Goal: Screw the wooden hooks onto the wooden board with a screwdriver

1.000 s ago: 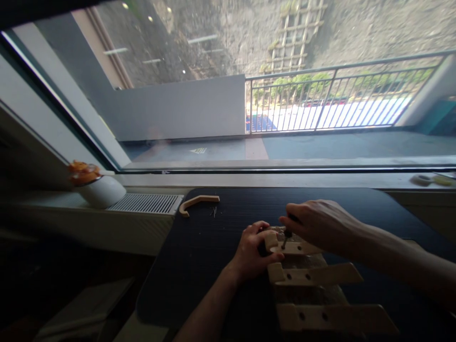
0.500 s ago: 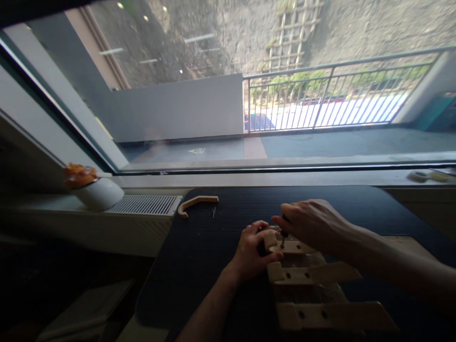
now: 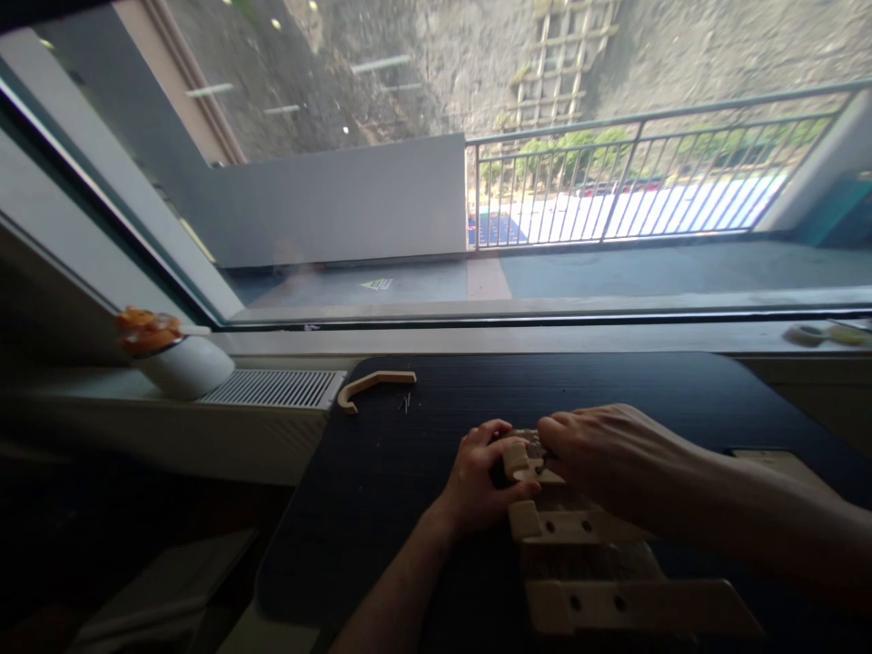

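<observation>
A wooden coat rack (image 3: pixel 572 561) lies on the dark table; its wooden hook pieces cross a rough brownish board. Fingers and thumb of my left hand (image 3: pixel 473 477) are closed round the curled end of the farthest hook piece (image 3: pixel 518 461). My right hand (image 3: pixel 599 450) is closed just right of it, low over that piece, round a screwdriver (image 3: pixel 543 461). Most of the tool is hidden by the hand; only a bit of its lower end shows. The middle hook piece (image 3: pixel 592 527) and the nearest hook piece (image 3: pixel 654 607) each show two dark screw holes.
A loose wooden hook (image 3: pixel 378 377) and several screws (image 3: pixel 406 402) lie at the table's back left. Right of my right forearm is a pale flat object with a dark rim (image 3: pixel 777 459). A white pot (image 3: pixel 187 368) stands on the radiator (image 3: pixel 279 389). A tape roll (image 3: pixel 804 336) rests on the sill.
My right hand has come down and a little toward me, turning over, and now hides most of the screwdriver. My left hand stays on the same hook piece.
</observation>
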Motion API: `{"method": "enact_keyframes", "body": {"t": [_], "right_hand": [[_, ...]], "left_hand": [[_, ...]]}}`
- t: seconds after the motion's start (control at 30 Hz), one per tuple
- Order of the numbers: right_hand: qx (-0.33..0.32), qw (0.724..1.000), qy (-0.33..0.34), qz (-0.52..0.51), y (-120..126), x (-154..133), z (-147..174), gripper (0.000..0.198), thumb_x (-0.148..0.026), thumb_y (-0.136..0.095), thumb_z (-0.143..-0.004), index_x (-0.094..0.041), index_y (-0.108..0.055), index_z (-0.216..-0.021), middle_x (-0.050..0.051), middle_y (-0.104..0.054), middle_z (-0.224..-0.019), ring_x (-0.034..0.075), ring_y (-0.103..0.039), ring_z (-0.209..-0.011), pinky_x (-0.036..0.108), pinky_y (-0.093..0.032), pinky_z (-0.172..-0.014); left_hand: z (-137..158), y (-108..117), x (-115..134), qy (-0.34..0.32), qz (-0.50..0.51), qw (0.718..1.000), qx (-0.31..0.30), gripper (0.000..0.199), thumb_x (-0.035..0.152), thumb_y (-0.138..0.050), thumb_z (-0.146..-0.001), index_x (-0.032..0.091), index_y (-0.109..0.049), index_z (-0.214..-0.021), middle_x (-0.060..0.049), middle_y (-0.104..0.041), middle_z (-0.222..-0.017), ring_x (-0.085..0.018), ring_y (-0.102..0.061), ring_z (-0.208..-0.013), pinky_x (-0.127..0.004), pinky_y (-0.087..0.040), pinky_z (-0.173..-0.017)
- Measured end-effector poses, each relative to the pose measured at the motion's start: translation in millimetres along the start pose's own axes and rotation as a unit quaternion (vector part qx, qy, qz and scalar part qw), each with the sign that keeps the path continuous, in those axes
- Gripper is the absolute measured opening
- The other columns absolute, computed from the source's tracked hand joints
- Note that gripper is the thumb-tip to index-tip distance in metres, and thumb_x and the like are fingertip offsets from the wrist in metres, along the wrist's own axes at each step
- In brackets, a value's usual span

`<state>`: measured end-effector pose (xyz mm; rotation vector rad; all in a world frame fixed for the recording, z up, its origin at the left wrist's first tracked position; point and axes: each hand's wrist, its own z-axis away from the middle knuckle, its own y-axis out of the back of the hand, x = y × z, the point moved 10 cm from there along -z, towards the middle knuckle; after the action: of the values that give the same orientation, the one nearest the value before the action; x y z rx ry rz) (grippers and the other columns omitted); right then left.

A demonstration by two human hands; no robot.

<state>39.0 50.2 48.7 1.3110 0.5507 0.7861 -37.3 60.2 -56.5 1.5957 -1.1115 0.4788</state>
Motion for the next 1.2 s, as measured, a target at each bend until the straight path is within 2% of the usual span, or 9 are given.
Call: {"method": "enact_keyframes", "body": {"t": [0.1, 0.23, 0.4, 0.57, 0.67, 0.83, 0.93, 1.03, 1.2], "right_hand": [[-0.009, 0.998, -0.05, 0.032, -3, 14, -2, 0.011, -0.014, -0.054, -0.089, -0.016, -0.061, -0.081, 0.005, -0.067, -0.067, 0.019, -0.065, -0.06, 0.029, -0.022, -0.047], [-0.006, 0.99, -0.124, 0.061, 8, 32, -2, 0.032, -0.037, -0.047, -0.097, -0.014, -0.064, -0.083, 0.01, -0.069, -0.069, 0.025, -0.068, -0.068, 0.029, -0.022, -0.048], [-0.006, 1.0, -0.024, -0.003, 20, 9, -1, 0.005, -0.018, -0.06, -0.085, -0.017, -0.062, -0.089, 0.005, -0.071, -0.08, 0.021, -0.067, -0.072, 0.027, -0.027, -0.051], [-0.002, 1.0, 0.02, 0.0, 16, -2, -2, 0.011, -0.006, -0.06, -0.083, -0.017, -0.06, -0.081, 0.002, -0.068, -0.075, 0.017, -0.066, -0.067, 0.026, -0.027, -0.051], [0.017, 0.999, -0.029, 0.03, 10, 8, -6, 0.01, -0.018, -0.057, -0.091, -0.017, -0.06, -0.082, 0.004, -0.068, -0.07, 0.019, -0.066, -0.064, 0.028, -0.022, -0.047], [0.062, 0.99, -0.122, 0.043, 14, 31, -6, 0.033, -0.038, -0.045, -0.098, -0.016, -0.061, -0.078, 0.008, -0.069, -0.069, 0.024, -0.068, -0.066, 0.029, -0.021, -0.049], [0.063, 0.994, -0.084, 0.003, 19, 26, -4, 0.025, -0.037, -0.051, -0.094, -0.016, -0.06, -0.083, 0.006, -0.069, -0.073, 0.023, -0.067, -0.068, 0.029, -0.025, -0.051], [0.063, 0.997, -0.013, -0.033, 23, 13, 1, 0.003, -0.017, -0.056, -0.086, -0.018, -0.059, -0.088, 0.003, -0.069, -0.079, 0.019, -0.065, -0.07, 0.027, -0.029, -0.054], [0.049, 0.998, 0.017, -0.021, 16, 5, 1, 0.008, -0.011, -0.055, -0.087, -0.018, -0.057, -0.085, 0.001, -0.066, -0.072, 0.017, -0.064, -0.064, 0.027, -0.026, -0.051]], "left_hand": [[0, 0, 0, -0.005, 0.001, 1.0, 0.0, 0.05, 0.033, -0.081, -0.067, 0.024, -0.068, -0.115, -0.009, -0.055, -0.128, -0.029, -0.051, -0.119, -0.046, -0.039, -0.106], [0, 0, 0, -0.008, -0.003, 1.0, 0.001, 0.048, 0.034, -0.08, -0.069, 0.024, -0.068, -0.115, -0.01, -0.055, -0.128, -0.029, -0.051, -0.119, -0.047, -0.038, -0.107], [1, -2, -2, -0.015, 0.004, 1.0, 0.002, 0.049, 0.033, -0.081, -0.069, 0.024, -0.068, -0.115, -0.009, -0.055, -0.129, -0.028, -0.05, -0.121, -0.045, -0.038, -0.108], [1, -1, -3, -0.007, 0.006, 1.0, 0.002, 0.05, 0.035, -0.081, -0.068, 0.025, -0.068, -0.115, -0.009, -0.054, -0.13, -0.028, -0.05, -0.121, -0.044, -0.039, -0.107], [1, 0, -2, -0.007, 0.002, 1.0, 0.001, 0.049, 0.036, -0.081, -0.069, 0.024, -0.068, -0.114, -0.009, -0.055, -0.129, -0.029, -0.05, -0.12, -0.045, -0.04, -0.106], [1, 1, 0, -0.017, 0.0, 1.0, 0.008, 0.048, 0.033, -0.081, -0.068, 0.023, -0.069, -0.113, -0.01, -0.055, -0.128, -0.028, -0.051, -0.118, -0.045, -0.04, -0.106], [1, 0, -1, -0.017, 0.002, 1.0, 0.008, 0.049, 0.033, -0.081, -0.068, 0.025, -0.068, -0.115, -0.009, -0.055, -0.128, -0.028, -0.051, -0.119, -0.045, -0.04, -0.107], [1, 0, -1, -0.018, 0.005, 1.0, 0.004, 0.05, 0.035, -0.08, -0.069, 0.026, -0.066, -0.117, -0.009, -0.054, -0.13, -0.028, -0.05, -0.121, -0.045, -0.039, -0.107], [1, -1, -1, -0.008, 0.002, 1.0, -0.003, 0.05, 0.036, -0.08, -0.069, 0.026, -0.067, -0.116, -0.009, -0.054, -0.131, -0.029, -0.049, -0.122, -0.046, -0.038, -0.108]]}}
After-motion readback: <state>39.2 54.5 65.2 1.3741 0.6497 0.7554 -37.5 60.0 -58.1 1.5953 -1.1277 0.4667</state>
